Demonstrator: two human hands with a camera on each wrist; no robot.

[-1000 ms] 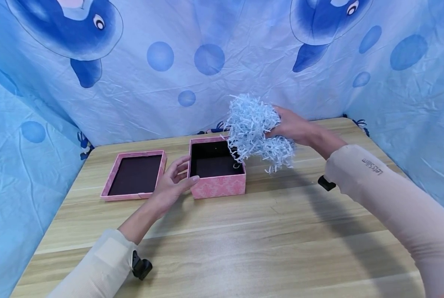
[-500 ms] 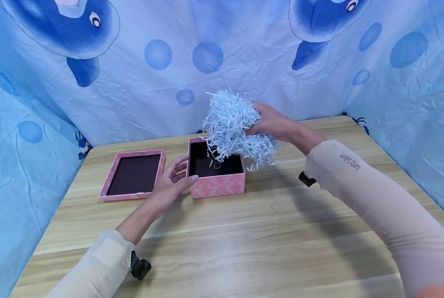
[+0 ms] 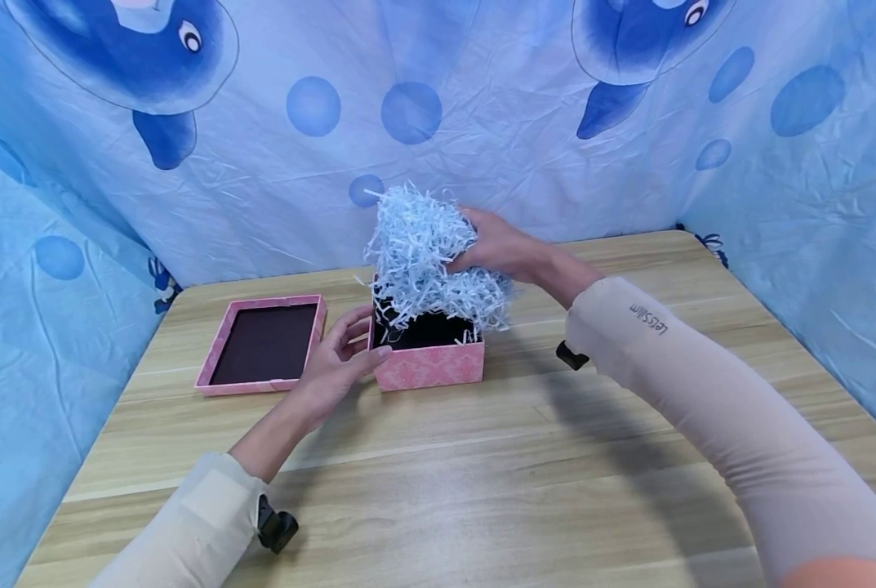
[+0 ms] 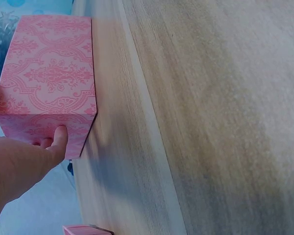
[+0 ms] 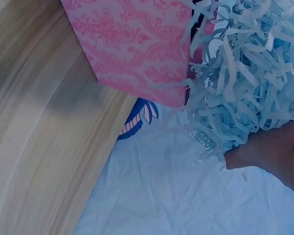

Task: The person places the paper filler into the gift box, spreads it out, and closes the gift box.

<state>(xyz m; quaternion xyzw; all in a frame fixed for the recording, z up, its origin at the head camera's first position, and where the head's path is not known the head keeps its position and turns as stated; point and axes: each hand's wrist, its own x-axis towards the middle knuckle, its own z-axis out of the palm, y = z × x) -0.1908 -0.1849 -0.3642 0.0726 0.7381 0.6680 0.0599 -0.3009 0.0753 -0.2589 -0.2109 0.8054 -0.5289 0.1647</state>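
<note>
A pink patterned box (image 3: pixel 430 367) with a dark inside stands uncovered on the table. My left hand (image 3: pixel 335 367) holds it at the left front corner, thumb by the rim and fingers against the left wall, as the left wrist view also shows. Directly over the opening, my right hand (image 3: pixel 498 243) grips a big tangle of pale blue shredded paper (image 3: pixel 419 253) from its right side. Some strands hang down into the box, and the bundle hides the box's back part. In the right wrist view the shredded paper (image 5: pixel 255 73) is beside the box's rim.
A shallow pink lid (image 3: pixel 264 343) lies with its dark inside up, left of the box. The wooden table (image 3: pixel 438 490) reaches back to a blue curtain (image 3: pixel 261 196) with printed whales. Each sleeved forearm has a small black mount.
My right hand has carried the shredded paper leftward, from the box's right edge to over its opening. The left hand and the box have stayed in place.
</note>
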